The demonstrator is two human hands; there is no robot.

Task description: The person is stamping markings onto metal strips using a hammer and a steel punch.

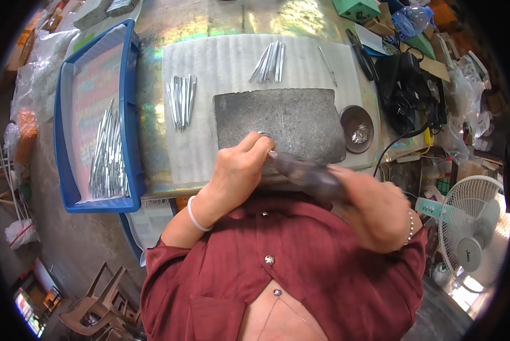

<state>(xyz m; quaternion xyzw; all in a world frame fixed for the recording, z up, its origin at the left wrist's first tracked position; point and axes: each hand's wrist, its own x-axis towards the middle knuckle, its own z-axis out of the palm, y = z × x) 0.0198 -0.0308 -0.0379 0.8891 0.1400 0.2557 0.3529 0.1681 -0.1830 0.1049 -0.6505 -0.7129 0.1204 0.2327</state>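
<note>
Both hands are close together over the near edge of a dark grey stone-like slab (289, 116). My left hand (238, 167) is closed in a pinch at the slab's near edge, around a small metal piece (265, 134) that shows only in part. In my right hand (374, 210), blurred by motion, is a dark elongated handheld tool (309, 176). Its thin metal tip points at the left fingers; I cannot make out its exact kind. Right of the slab stands a round brown bowl (347, 140) with small shiny metal bits inside.
Slim silver metal strips lie in two bundles (181, 102) (270, 62) on white foam sheet (209, 62). More fill a blue tray (131, 113) at left. A thin rod (327, 67), black cable bundle (411, 85) and green box (357, 8) lie right; a fan (471, 227) stands lower right.
</note>
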